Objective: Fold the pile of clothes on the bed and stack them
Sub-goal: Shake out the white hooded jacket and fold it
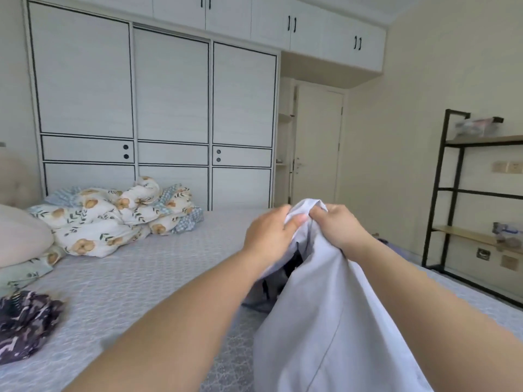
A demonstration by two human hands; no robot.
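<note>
A pale lilac-white garment [325, 321] hangs in front of me above the bed [135, 278], held up by its top edge. My left hand [268, 233] and my right hand [336, 224] grip that edge side by side, close together. Behind the raised cloth, dark clothing [278, 281] lies on the bed, mostly hidden. A crumpled dark purple patterned garment [25, 323] lies at the bed's near left.
A bunched floral quilt [119, 216] and pillows [19, 236] fill the far left of the bed. White wardrobes [169, 108] stand behind it. A black metal shelf [464, 193] stands by the right wall, beyond the bed's right edge.
</note>
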